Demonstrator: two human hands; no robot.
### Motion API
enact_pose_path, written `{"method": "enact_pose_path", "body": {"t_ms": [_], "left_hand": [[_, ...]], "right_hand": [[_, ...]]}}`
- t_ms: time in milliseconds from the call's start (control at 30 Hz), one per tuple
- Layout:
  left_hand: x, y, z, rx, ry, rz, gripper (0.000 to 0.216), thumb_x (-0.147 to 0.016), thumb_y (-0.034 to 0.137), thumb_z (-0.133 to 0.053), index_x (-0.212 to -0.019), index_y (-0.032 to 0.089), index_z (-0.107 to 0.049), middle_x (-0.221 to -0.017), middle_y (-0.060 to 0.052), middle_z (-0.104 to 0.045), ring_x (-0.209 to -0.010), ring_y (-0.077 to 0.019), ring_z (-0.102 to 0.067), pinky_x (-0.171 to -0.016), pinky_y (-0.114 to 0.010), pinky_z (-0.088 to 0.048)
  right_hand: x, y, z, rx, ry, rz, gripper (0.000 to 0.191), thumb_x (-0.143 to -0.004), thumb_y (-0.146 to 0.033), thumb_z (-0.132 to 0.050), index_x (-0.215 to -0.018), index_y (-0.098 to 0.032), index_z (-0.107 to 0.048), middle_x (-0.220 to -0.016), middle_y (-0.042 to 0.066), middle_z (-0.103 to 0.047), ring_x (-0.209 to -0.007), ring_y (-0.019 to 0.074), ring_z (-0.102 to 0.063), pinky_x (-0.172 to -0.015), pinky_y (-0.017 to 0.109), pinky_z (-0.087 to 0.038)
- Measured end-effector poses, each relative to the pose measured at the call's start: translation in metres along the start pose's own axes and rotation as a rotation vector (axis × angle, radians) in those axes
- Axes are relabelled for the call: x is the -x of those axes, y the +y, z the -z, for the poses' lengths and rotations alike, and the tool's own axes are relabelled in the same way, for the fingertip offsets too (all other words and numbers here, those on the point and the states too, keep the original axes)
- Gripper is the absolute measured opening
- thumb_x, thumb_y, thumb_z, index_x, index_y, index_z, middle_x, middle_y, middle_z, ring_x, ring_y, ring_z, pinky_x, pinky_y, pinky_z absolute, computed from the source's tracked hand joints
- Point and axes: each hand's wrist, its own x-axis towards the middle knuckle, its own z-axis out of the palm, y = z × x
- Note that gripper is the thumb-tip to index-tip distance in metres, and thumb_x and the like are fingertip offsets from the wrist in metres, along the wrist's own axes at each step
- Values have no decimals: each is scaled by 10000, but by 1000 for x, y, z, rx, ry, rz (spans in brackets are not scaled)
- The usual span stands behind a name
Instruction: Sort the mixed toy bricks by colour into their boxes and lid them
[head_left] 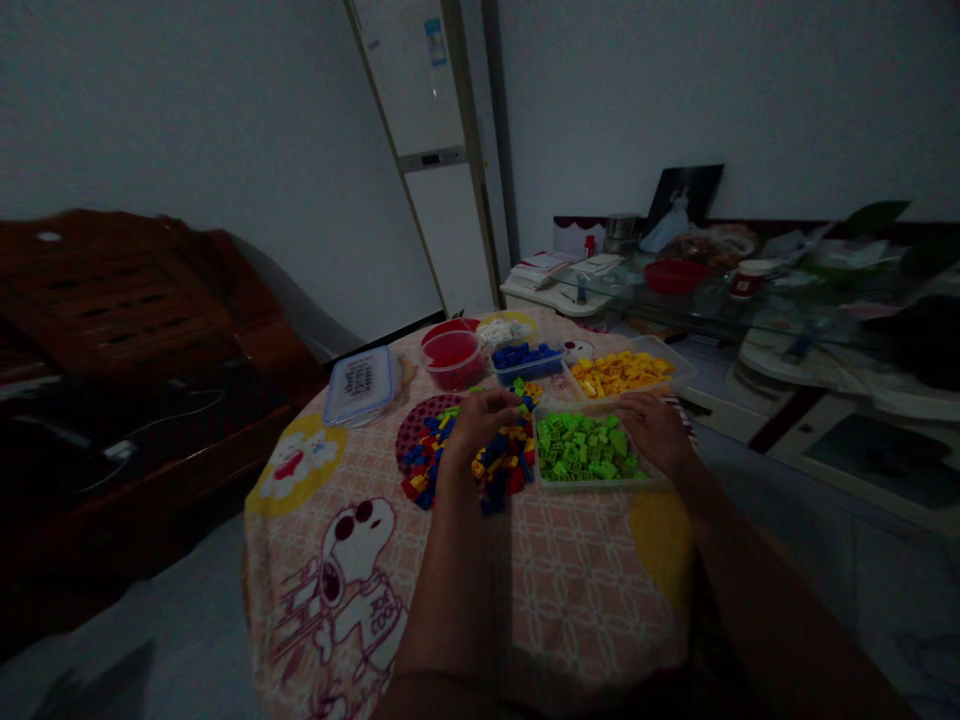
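My left hand (pixel 482 422) is over a mixed pile of toy building bricks (pixel 499 460) in red, blue, yellow and green. Its fingers are drawn together and point right; what they hold, if anything, is too small to make out. My right hand (pixel 660 436) is over the right side of a clear plastic box (pixel 600 486) of green bricks (pixel 583 447). The right fingers are bent together, and their tips are too dark to show any brick. Part of the pile lies on a dark red dotted round mat (pixel 411 428), partly hidden by my left arm.
Behind the pile stand a tub with red contents (pixel 452 358), a box of blue bricks (pixel 525 358) and a box of yellow bricks (pixel 626 374). A clear lid (pixel 361 385) lies left on the patterned tablecloth (pixel 570 590). A cluttered glass-topped cabinet (pixel 697 305) stands right, a wooden bench (pixel 135 340) left.
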Motion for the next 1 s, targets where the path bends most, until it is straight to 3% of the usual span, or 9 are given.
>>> {"method": "enact_pose_path", "body": {"t_ms": [100, 267, 333, 500, 633, 867, 1000], "left_hand": [[-3, -1, -3, -37, 14, -60, 324, -711, 273, -709, -1004, 142, -759, -980, -83, -765, -831, -196, -695, -749, -293, -553], [1, -30, 27, -290, 302, 24, 270, -755, 169, -614, -966, 145, -780, -968, -96, -772, -885, -231, -706, -838, -343, -544], [4, -38, 37, -421, 350, 72, 263, -746, 132, -602, -926, 159, -793, -960, -95, -775, -895, -235, -708, -872, -345, -532], [4, -43, 34, -593, 306, 85, 289, -754, 112, -591, -919, 210, -807, -985, -71, -780, -949, -235, -702, -915, -324, -508], [1, -44, 27, -658, 274, 106, 288, -786, 140, -597, -980, 213, -797, -1020, -74, -780, -949, -230, -700, -866, -309, -509], [6, -41, 34, -748, 291, 173, 227, -845, 240, -610, -950, 179, -801, -923, -101, -786, -869, -241, -711, -784, -300, -494], [3, -42, 25, -781, 281, 233, 241, -832, 216, -632, -1016, 214, -788, -1045, -72, -779, -978, -218, -701, -853, -280, -489]], "right_hand": [[0, 0, 0, 2, 4, 8, 263, -869, -291, -521, -949, -223, -762, -1066, 121, -749, -1035, 283, -680, -1000, 491, -508], [-1, 0, 2, 7, -8, 10, 254, -859, -307, -540, -936, -218, -764, -1071, 126, -750, -1030, 287, -685, -978, 483, -525], [-1, 0, 2, 5, -8, 10, 258, -860, -306, -538, -934, -212, -766, -1067, 133, -750, -1032, 292, -685, -979, 487, -525], [-1, -1, 1, 4, 0, 5, 249, -854, -280, -545, -940, -216, -769, -1068, 133, -750, -1023, 293, -684, -978, 484, -528], [0, -3, 3, -1, -6, -2, 242, -856, -279, -548, -943, -219, -766, -1083, 128, -746, -1031, 288, -683, -989, 490, -519], [-2, -3, 4, 12, -31, -12, 241, -854, -258, -552, -940, -202, -770, -1077, 126, -744, -1038, 274, -680, -989, 463, -517], [-1, -2, 3, 23, -28, 7, 258, -866, -263, -535, -958, -189, -764, -1083, 126, -744, -1043, 269, -680, -994, 457, -513]]}}
